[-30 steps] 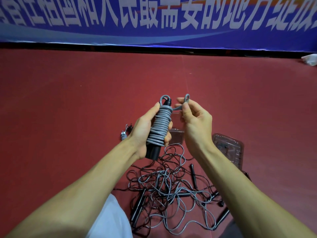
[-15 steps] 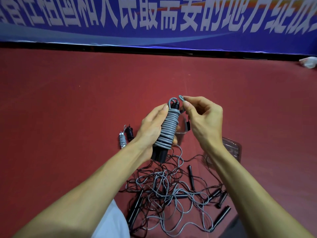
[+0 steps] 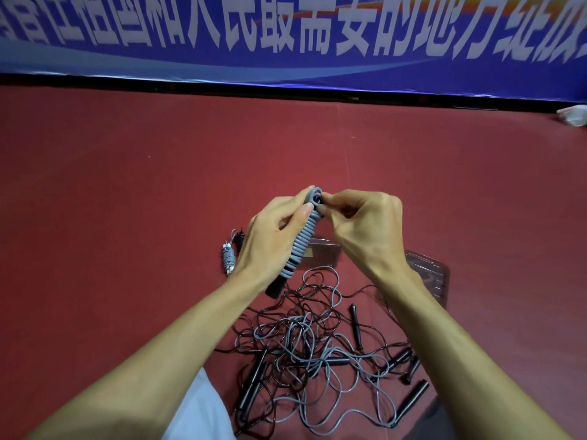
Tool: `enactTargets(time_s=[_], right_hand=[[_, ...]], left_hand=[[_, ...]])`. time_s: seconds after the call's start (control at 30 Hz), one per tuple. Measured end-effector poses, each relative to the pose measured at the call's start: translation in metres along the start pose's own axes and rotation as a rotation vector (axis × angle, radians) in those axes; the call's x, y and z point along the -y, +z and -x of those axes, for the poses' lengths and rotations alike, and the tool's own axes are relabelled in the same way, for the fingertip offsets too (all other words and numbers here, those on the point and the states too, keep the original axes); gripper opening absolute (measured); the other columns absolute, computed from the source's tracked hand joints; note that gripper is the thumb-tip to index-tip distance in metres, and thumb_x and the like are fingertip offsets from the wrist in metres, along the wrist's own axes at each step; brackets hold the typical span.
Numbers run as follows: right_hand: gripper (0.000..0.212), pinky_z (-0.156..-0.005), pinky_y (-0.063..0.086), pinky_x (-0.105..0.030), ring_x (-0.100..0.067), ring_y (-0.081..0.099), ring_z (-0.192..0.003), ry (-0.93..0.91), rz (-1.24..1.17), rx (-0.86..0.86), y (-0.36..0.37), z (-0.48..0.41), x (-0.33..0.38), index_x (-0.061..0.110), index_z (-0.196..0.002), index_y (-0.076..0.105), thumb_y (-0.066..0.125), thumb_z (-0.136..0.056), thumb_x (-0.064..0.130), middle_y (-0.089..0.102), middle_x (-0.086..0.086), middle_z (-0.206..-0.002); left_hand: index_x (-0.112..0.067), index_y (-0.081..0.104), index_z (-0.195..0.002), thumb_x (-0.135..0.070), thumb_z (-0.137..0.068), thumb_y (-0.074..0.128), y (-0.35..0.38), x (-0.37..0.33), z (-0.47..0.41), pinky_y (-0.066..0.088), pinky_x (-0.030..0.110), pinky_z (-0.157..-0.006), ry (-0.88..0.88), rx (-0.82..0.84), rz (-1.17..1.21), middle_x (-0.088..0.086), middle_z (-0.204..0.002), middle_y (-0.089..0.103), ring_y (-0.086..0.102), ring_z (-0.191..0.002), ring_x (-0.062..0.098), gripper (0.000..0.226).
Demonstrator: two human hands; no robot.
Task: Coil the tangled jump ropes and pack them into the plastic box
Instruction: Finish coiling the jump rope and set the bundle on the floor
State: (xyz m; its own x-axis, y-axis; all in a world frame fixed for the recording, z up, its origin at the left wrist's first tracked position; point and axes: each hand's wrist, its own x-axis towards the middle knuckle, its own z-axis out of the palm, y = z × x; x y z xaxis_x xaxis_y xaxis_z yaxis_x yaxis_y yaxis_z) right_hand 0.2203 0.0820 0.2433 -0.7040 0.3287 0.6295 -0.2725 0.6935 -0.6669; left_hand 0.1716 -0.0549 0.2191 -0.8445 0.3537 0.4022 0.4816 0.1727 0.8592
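Note:
A grey jump rope [image 3: 301, 246] is wound tightly round its black handles, held tilted above the red floor. My left hand [image 3: 270, 236] grips the wound bundle round its middle. My right hand [image 3: 362, 227] pinches the rope's loose end at the bundle's top. Below lies a tangled heap of grey and dark ropes [image 3: 311, 350] with several black handles. A clear plastic box [image 3: 432, 274] sits behind my right forearm, partly hidden. A small coiled grey rope [image 3: 229, 257] lies to the left on the floor.
A blue banner with white characters [image 3: 286, 33] runs along the far wall. A white crumpled object [image 3: 573, 115] lies at the far right. White cloth [image 3: 203, 408] shows at the bottom, by my left arm. Red floor spreads all around.
My right hand has brought the rope's end in to the top of the bundle, closing the gap. Both hands and the bundle sit lower in view than before.

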Motion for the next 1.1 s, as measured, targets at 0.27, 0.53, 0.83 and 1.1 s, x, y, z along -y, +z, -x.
enactTargets(time_s=[0.27,0.53,0.83,1.1], right_hand=[[0.002,-0.048,0.042,-0.007,0.001,0.062,-0.055,0.012,0.068,-0.079,0.002,0.004,-0.002,0.006,-0.078,0.077,0.075,-0.078,0.005,0.074,-0.002,-0.069],[0.007,-0.066,0.053,-0.032,-0.017,0.068,-0.066,0.062,0.083,-0.053,0.012,0.016,-0.010,0.007,-0.086,0.078,0.074,-0.080,0.007,0.075,-0.005,-0.077],[0.020,-0.060,0.051,-0.014,-0.002,0.069,-0.068,0.351,-0.457,0.182,0.007,0.010,-0.005,-0.001,-0.101,0.073,0.071,-0.081,-0.004,0.072,-0.011,-0.088],[0.014,-0.067,0.056,-0.035,-0.014,0.067,-0.066,0.410,-0.365,0.097,0.015,0.011,-0.019,0.019,-0.076,0.068,0.081,-0.076,0.013,0.070,-0.001,-0.070]], left_hand=[[-0.026,0.049,-0.142,-0.039,-0.099,0.044,0.004,0.005,0.001,0.051,0.036,-0.093,0.286,0.014,-0.314,-0.009,-0.131,0.057,0.061,-0.112,0.012,0.045],[-0.020,0.048,-0.143,-0.032,-0.101,0.045,0.003,0.009,0.005,0.050,0.033,-0.089,0.247,0.118,-0.398,-0.003,-0.122,0.059,0.062,-0.104,0.020,0.044],[-0.028,0.049,-0.141,-0.025,-0.102,0.046,-0.016,0.005,0.005,0.056,0.033,-0.050,-0.139,0.213,0.093,0.017,-0.105,0.054,0.065,-0.060,0.022,0.039],[-0.038,0.050,-0.138,-0.027,-0.103,0.046,-0.016,0.013,0.010,0.055,0.047,-0.071,-0.105,0.277,-0.029,0.000,-0.097,0.056,0.065,-0.074,0.027,0.037]])
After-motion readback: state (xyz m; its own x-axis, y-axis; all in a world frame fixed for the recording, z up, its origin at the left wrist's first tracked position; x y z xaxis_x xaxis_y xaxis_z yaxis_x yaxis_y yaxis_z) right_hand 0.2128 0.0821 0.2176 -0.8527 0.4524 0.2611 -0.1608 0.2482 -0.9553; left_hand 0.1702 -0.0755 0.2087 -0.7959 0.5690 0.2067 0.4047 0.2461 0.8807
